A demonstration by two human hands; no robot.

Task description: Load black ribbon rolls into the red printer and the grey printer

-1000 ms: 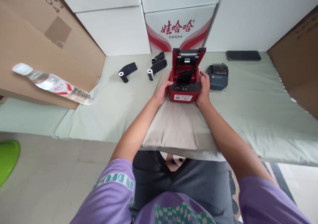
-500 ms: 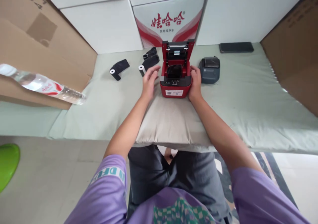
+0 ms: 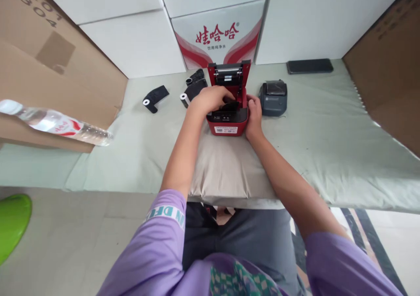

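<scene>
A small red and black label printer [image 3: 229,130] stands upright on the cloth in front of me, its lid [image 3: 229,74] raised. My left hand [image 3: 211,100] reaches over its left wall into the compartment, with fingers bent onto a black roll [image 3: 229,106] lying inside. Those fingertips are partly hidden. Against the printer's right side, my right hand [image 3: 254,116] is curled and grips the body. Just left of the printer lie black label rolls with white cores, one nearer roll [image 3: 185,99] and one farther roll [image 3: 196,77].
Another black roll [image 3: 154,99] lies farther left. Right of the printer are a dark blue small printer [image 3: 273,100] and a black phone [image 3: 310,66]. White boxes [image 3: 134,42] line the back; cardboard stands at both sides. A water bottle [image 3: 55,123] leans at far left.
My left hand has moved from beside the printer's left wall to inside its open compartment, onto the black roll. My right hand stays at the printer's right side. The view has shifted slightly.
</scene>
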